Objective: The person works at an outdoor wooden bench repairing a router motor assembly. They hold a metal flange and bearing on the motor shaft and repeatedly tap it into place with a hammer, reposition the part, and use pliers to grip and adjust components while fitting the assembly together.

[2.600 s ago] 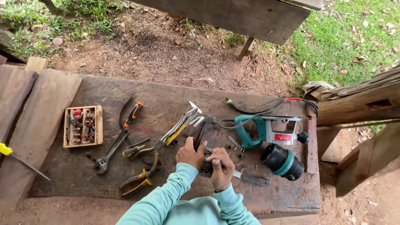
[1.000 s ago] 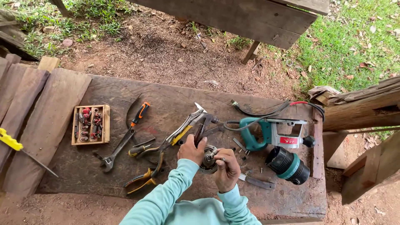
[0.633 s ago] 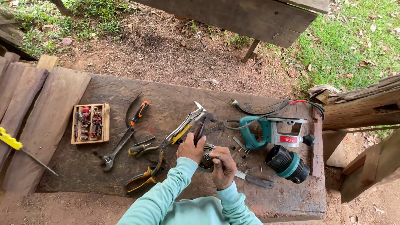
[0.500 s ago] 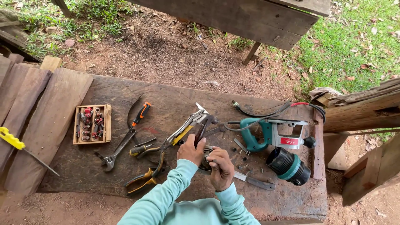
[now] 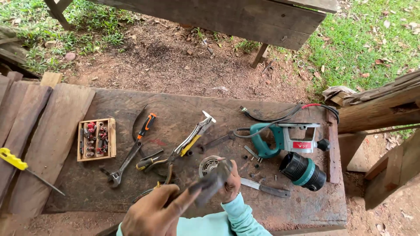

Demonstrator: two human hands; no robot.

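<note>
My right hand (image 5: 231, 187) holds a round grey metal part with a slotted face (image 5: 208, 165) just above the wooden bench (image 5: 113, 102). My left hand (image 5: 151, 215) is raised close to the camera and blurred. It grips a dark, long tool (image 5: 211, 183) whose far end lies over the round part. What kind of tool it is cannot be made out. To the right lie a teal power tool body (image 5: 280, 140) with its cable and a separate teal and black motor housing (image 5: 304, 171).
On the bench lie a wooden box of small bits (image 5: 96, 139), an orange-handled adjustable wrench (image 5: 131, 150), locking pliers (image 5: 192, 140), yellow-handled pliers (image 5: 151, 162), a flat blade tool (image 5: 264, 189) and loose screws (image 5: 258, 168). A yellow-handled screwdriver (image 5: 17, 161) rests on the left planks.
My left hand has lifted off the part and come up toward the camera with the dark tool. My right hand stays on the round part.
</note>
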